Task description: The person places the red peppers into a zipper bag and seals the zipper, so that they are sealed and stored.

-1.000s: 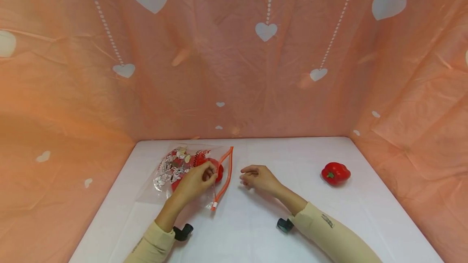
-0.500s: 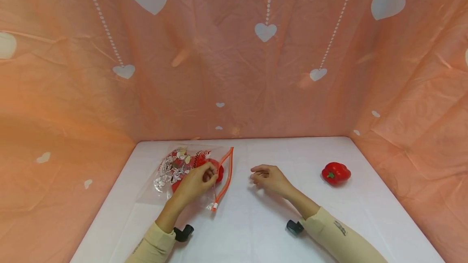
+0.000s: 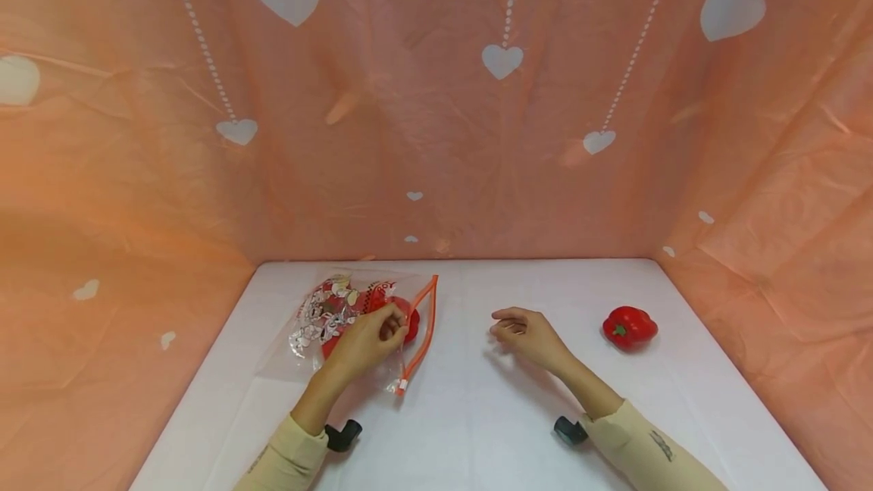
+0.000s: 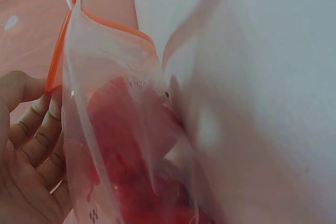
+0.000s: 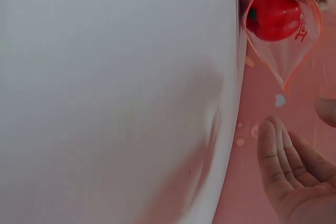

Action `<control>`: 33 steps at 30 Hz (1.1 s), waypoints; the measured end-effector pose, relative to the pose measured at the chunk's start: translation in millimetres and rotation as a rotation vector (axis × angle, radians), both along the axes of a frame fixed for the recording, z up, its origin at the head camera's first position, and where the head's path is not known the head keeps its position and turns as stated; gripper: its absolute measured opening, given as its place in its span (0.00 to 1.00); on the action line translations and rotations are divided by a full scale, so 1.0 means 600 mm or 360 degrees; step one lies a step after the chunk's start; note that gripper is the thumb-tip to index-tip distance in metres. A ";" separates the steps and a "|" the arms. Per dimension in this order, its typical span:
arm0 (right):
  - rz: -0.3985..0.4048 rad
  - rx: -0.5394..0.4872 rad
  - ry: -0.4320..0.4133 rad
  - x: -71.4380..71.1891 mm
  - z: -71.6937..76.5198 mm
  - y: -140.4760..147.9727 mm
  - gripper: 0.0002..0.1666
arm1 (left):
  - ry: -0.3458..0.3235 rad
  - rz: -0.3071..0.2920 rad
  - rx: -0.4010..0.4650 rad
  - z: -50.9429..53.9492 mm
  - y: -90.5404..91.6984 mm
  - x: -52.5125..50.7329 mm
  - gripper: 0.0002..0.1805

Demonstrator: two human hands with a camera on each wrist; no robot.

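A clear zip bag [image 3: 308, 324] with printed cartoon figures and an orange zip edge [image 3: 428, 336] lies at the left of the table. My left hand [image 3: 368, 339] pinches the upper side of its orange mouth between thumb and fingers, and the mouth gapes. Inside, red bell peppers [image 5: 275, 17] show through the film; how many is hard to tell. My right hand [image 3: 532, 339] hovers over the table between the bag and a loose red bell pepper [image 3: 629, 327], its fingers relaxed and holding nothing. That pepper rests on its side at the right.
A white-covered table [image 3: 464, 430] lies under everything. Orange sheeting with white hearts [image 3: 436, 135] hangs behind and on both sides. A white slider [image 3: 402, 384] sits at the near end of the bag's zip. Each wrist carries a dark camera [image 3: 570, 430].
My right hand has moved rightward, away from the bag mouth and nearer the loose pepper. My left hand and the bag have stayed in place.
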State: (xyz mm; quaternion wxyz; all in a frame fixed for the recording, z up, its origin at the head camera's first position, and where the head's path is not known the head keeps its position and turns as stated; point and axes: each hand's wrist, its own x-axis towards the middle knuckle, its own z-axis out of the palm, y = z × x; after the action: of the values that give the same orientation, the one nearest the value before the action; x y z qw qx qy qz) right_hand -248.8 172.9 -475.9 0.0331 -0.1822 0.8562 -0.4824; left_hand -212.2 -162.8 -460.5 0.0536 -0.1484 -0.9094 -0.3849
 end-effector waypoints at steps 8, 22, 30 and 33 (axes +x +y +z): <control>-0.0125 0.0095 0.0085 0.009 0.009 0.030 0.23 | -0.0001 -0.0008 0.0012 0.001 0.000 0.001 0.05; -0.0190 0.0191 0.0181 0.006 0.037 0.112 0.26 | 0.0005 0.0003 -0.0007 0.003 0.001 0.002 0.05; -0.0107 0.0262 0.0303 0.003 0.059 0.166 0.28 | 0.0012 -0.0013 0.0001 0.000 0.000 0.001 0.05; -0.0082 0.0293 0.0358 0.000 0.064 0.187 0.29 | 0.0016 -0.0018 -0.0004 -0.001 0.000 -0.001 0.05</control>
State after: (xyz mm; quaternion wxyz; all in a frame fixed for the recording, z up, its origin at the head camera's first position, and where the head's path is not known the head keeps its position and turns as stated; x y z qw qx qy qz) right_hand -248.8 284.9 -437.3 -0.0589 -0.2091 0.8995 -0.3792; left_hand -212.7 -163.0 -460.9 0.0557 -0.1553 -0.9088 -0.3833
